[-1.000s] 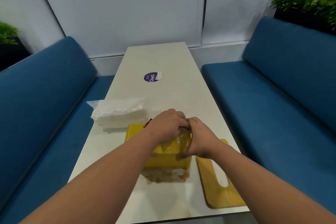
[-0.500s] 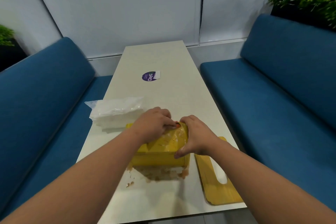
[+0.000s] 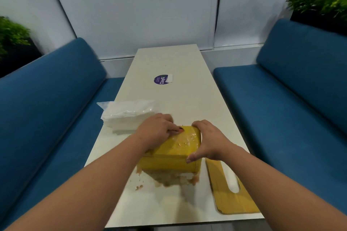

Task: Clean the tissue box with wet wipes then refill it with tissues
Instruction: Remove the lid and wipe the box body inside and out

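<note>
Both hands, left (image 3: 156, 131) and right (image 3: 207, 139), gripped the smeared yellow wooden tissue box (image 3: 172, 153); cleaning unfinished, plastic-wrapped white tissues (image 3: 127, 115) still unloaded.

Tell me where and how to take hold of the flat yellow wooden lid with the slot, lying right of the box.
Take the flat yellow wooden lid at its near right corner, which seems to overhang the white table's front edge. Come from the right with the right hand, thumb on top, fingers beneath. It lies flush, so a top-down grip finds no purchase; the left side adjoins the brown smear.
</note>
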Tool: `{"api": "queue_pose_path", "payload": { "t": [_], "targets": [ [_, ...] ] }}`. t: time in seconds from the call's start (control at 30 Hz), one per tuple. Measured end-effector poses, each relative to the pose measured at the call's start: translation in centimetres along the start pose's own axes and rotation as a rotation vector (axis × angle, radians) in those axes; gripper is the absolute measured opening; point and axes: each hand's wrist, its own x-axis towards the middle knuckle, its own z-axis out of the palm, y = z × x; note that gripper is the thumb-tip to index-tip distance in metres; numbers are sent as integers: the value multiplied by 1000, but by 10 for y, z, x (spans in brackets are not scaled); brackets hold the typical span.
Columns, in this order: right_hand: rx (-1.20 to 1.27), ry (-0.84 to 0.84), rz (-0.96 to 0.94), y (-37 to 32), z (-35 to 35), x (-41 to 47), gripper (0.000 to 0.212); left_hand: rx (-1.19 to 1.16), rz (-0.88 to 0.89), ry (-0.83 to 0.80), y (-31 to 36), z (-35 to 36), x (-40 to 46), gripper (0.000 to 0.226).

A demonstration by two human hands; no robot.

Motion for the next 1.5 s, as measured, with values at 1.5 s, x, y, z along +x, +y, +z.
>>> {"api": "queue_pose_path", "payload": {
  "t": [1.5],
  "targets": [
    [-29,-54,-6,-1,2,3,119,-72,-329,358,70,54,-66,22]
  ]
}}
